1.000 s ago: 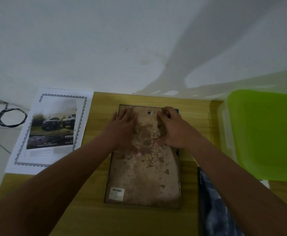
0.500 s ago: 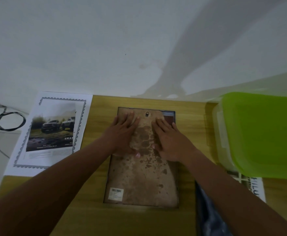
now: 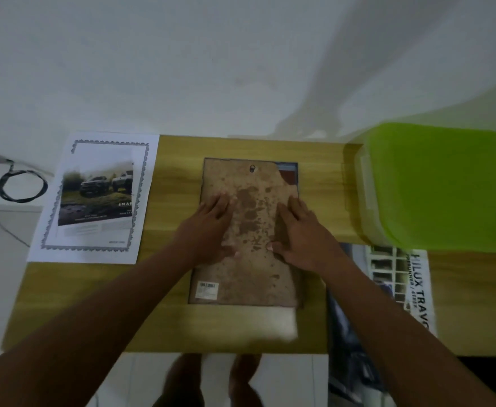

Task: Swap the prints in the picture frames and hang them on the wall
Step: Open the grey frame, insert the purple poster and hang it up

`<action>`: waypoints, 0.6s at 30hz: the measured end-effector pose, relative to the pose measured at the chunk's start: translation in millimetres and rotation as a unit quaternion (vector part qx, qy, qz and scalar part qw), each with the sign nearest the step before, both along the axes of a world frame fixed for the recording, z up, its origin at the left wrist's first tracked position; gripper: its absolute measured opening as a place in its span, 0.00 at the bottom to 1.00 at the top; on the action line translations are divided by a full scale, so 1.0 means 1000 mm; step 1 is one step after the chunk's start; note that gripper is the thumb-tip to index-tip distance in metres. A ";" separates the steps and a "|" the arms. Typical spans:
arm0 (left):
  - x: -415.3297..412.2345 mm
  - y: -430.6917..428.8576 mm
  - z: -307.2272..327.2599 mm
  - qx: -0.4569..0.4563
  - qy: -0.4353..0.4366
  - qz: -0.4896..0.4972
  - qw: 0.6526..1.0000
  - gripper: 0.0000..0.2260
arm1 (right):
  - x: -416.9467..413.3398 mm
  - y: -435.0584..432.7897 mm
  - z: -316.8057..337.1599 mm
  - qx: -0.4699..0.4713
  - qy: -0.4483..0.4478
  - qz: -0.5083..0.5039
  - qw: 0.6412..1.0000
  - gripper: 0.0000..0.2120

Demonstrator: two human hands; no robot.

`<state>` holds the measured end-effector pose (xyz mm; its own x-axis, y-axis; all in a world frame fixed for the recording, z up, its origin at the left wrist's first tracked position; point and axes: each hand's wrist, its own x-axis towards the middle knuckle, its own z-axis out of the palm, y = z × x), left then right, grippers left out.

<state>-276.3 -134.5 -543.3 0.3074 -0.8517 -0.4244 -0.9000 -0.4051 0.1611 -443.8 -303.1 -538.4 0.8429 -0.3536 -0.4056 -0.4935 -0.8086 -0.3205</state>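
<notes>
The frame (image 3: pixel 249 259) lies face down on the tabletop (image 3: pixel 170 318), with the left hand (image 3: pixel 208 227) and right hand (image 3: pixel 299 233) flat on its back. Left of the left hand a print (image 3: pixel 97 198) overhangs the tabletop's edge. Right of the right hand sits a box (image 3: pixel 440 189), with a second print (image 3: pixel 399 283) nearer, beside that wrist.

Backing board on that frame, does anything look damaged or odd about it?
Yes. The backing board is blotched with dark brown stains, and its far right corner is torn away, exposing what looks like the print underneath. The left hand and right hand press flat on it.
</notes>
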 end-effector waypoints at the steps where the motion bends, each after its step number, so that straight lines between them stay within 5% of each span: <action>1: 0.000 0.000 0.000 -0.002 -0.003 0.001 1.000 0.50 | -0.005 0.005 0.000 0.010 0.002 -0.007 1.000 0.44; 9: -0.033 0.033 -0.001 -0.062 -0.020 0.133 0.989 0.52 | -0.022 0.023 -0.004 0.004 -0.040 -0.051 0.998 0.46; 13: -0.053 0.047 -0.005 -0.013 0.011 0.107 0.994 0.57 | -0.040 0.031 -0.005 0.017 0.022 0.018 0.999 0.56; 18: -0.054 0.049 -0.011 -0.006 0.001 0.106 0.994 0.55 | -0.042 0.036 -0.010 -0.006 0.034 0.021 0.999 0.55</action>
<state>-329.8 -85.1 -553.9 0.4796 -0.7726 -0.4161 -0.7944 -0.5836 0.1681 -485.4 -267.6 -548.1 0.8284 -0.3235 -0.4573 -0.4784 -0.8332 -0.2773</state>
